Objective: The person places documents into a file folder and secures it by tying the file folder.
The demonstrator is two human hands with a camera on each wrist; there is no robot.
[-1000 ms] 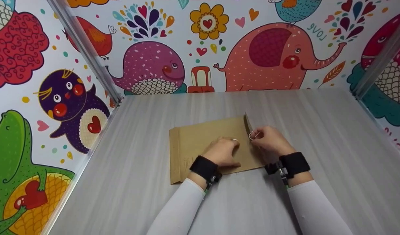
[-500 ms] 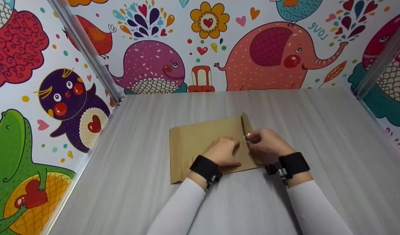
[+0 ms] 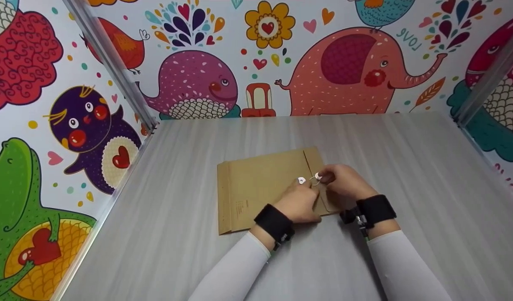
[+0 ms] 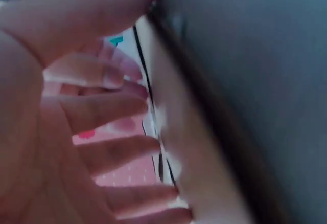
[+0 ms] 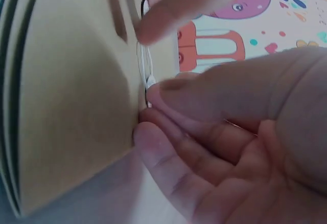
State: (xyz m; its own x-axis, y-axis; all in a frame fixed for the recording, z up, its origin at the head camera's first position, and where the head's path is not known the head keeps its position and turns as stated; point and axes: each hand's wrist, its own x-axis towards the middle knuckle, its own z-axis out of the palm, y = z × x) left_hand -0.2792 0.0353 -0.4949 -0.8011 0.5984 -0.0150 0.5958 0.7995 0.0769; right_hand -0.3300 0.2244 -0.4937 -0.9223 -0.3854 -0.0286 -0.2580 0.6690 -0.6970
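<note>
A brown kraft envelope [image 3: 256,175] lies on the table, its narrow flap [image 3: 315,161] folded down at the right end. One white round button [image 3: 301,180] sits on the envelope body, close to the left fingertips. My left hand [image 3: 297,203] rests on the envelope beside the flap; its fingers reach out fairly straight in the left wrist view. At the flap, my right hand [image 3: 346,182] pinches a thin white string [image 5: 144,60] between thumb and forefinger. Another white button [image 3: 318,176] shows at those fingertips, partly hidden.
The grey wood-grain table [image 3: 177,167] carries the envelope. Printed cartoon panels [image 3: 198,83] stand at the back and sides, joined by metal corner posts [image 3: 114,67]. Black camera straps [image 3: 275,223] wrap both wrists.
The flap has gone from standing up to lying folded over the envelope. My right hand has shifted slightly left with the string, and my left hand has slid right toward the flap.
</note>
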